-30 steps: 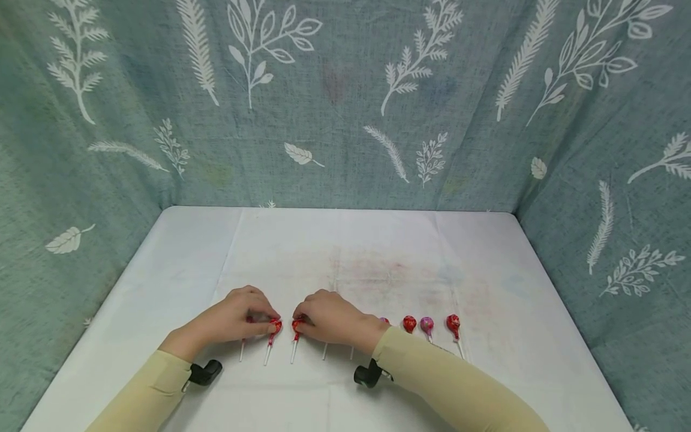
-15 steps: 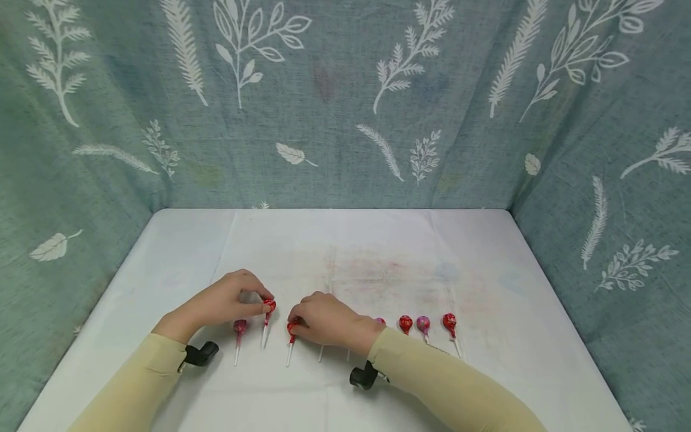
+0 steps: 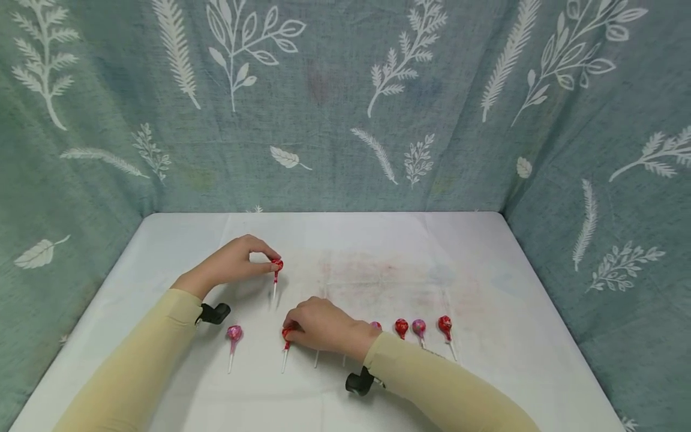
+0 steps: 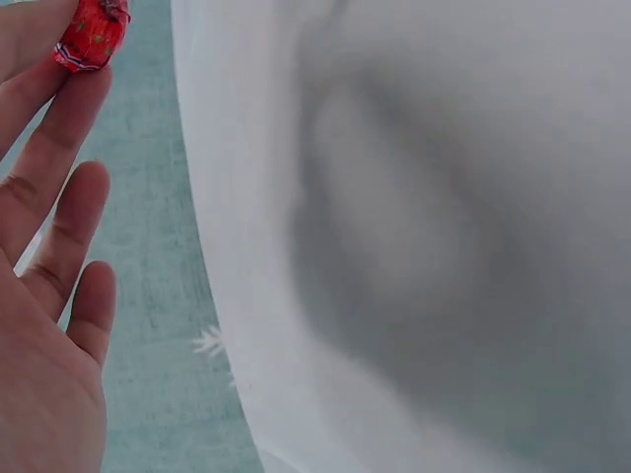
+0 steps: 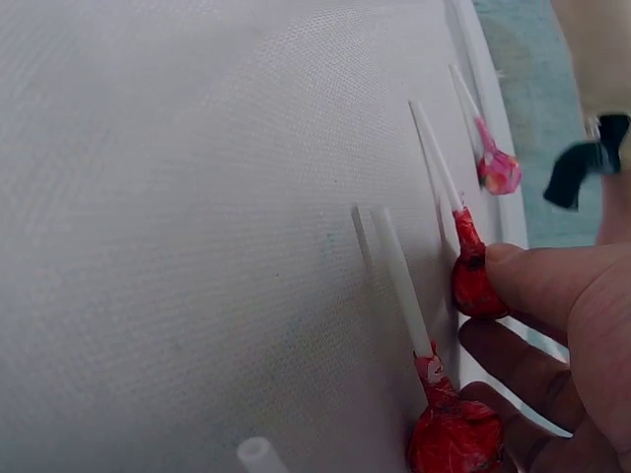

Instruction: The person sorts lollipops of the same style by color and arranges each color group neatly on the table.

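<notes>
My left hand (image 3: 229, 264) pinches a red-wrapped lollipop (image 3: 278, 264) by its candy head between thumb and fingers, over the middle of the white table. Its white stick points down toward me. In the left wrist view the same red wrapper (image 4: 94, 37) shows at the fingertips, the other fingers loosely spread. Lower down, my right hand (image 3: 326, 324) pinches the head of another red lollipop (image 5: 478, 284), which lies in a row. A further red lollipop (image 5: 455, 434) lies under that hand's fingers. To the left is a pink lollipop (image 3: 234, 333), untouched.
Along the right of the row lie a red lollipop (image 3: 401, 327), a purple-pink lollipop (image 3: 418, 327) and another red one at the end. My right forearm passes over part of the row. A leaf-patterned green curtain (image 3: 324, 120) surrounds the white table (image 3: 486, 252) at back and sides.
My left hand has lifted its red lollipop out of the row and carried it away from me, toward the back. The right hand stays at its red lollipop. The head view has shifted slightly.
</notes>
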Tool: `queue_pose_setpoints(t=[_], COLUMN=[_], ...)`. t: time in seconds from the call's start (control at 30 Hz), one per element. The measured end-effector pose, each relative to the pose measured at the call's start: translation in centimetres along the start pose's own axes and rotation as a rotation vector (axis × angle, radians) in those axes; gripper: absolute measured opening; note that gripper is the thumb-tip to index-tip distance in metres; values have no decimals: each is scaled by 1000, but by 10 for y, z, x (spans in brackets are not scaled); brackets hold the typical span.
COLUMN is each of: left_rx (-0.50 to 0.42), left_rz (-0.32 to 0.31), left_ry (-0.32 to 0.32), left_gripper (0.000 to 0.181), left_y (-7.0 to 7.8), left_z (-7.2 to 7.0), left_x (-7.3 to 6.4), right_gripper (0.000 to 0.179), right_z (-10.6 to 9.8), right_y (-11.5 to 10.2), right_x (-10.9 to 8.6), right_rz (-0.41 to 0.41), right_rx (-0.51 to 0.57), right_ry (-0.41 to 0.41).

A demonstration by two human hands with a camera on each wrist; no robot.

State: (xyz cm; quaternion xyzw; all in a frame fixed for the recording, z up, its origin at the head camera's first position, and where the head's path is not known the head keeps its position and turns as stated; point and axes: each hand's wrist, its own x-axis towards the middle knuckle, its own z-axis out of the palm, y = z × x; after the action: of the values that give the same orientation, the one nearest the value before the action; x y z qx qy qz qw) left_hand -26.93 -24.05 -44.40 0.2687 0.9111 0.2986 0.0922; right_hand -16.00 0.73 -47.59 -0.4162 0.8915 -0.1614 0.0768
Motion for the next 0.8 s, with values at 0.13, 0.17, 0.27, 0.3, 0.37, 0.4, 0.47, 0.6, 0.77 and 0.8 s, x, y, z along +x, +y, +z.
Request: queue_pose_setpoints(t=[0.13,0.17,0.27,0.3,0.37,0.4,0.47,0.6,0.77,0.8], left_rx=[-21,-25,-42,-45,-47,-47,-49,-65,-74,-75], left_rz=[-49,-65,-106,-120,-146,-156,-179,-215,-206,-201], left_ry=[-1,1,6,9,11,12,9,4,-14,-20], left_gripper=[22,24,28,29,32,33,34,38,42,42], left_y=[-6,-9,-15,-18,-23,-26,-31,-38,-44,-45], left_z=[-6,-8,-13,-15,-17,-18,-19,-20,-17,-16], left_x=[19,24,35,38,43,46,51,61,73,76], right_gripper=[11,11,11,11,11,12,13,13,12,12], right_z=[1,1,3,3,4,4,4,4,4,4], right_y=[0,0,0,0,-1,-1,-2,-3,-1,-1], right_x=[0,-1,-1,-1,0,0,0,0,1,1], right_rz=[10,14,19,18,11,7,2,10,11,12], right_rx=[10,9,1,-2,-16,-21,-33,-42,-37,-35], right_ry=[-3,-2,3,8,12,14,16,17,25,26])
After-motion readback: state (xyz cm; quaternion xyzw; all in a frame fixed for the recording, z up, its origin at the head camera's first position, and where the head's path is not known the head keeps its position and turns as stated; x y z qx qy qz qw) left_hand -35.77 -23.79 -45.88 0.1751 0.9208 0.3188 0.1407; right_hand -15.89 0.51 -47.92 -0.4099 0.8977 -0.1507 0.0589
